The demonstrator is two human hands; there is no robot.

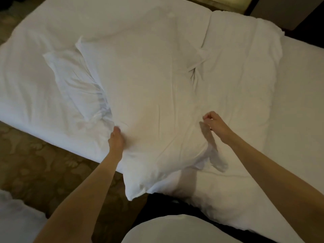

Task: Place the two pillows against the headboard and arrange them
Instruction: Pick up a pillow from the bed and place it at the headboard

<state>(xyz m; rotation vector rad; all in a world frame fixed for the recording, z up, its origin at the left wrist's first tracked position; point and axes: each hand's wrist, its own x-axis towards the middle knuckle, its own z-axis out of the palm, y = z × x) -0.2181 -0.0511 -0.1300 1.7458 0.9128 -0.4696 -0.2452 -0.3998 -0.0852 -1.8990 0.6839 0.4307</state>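
A big white pillow (149, 95) lies across the bed, its near corner hanging over the bed's edge. A second white pillow (73, 81) lies half under its left side, crumpled at its near end. My left hand (116, 137) grips the big pillow's left edge, where the two pillows meet. My right hand (213, 123) hovers just above the big pillow's right side with its fingers curled and nothing in them; it casts a shadow on the cloth. No headboard is clearly in view.
A white duvet (245, 67) covers the bed, folded back, with bare sheet (301, 102) to the right. Patterned brown carpet (35, 163) lies at the left. More white bedding (17, 216) sits at the lower left. A dark piece of furniture (280, 11) stands at the top right.
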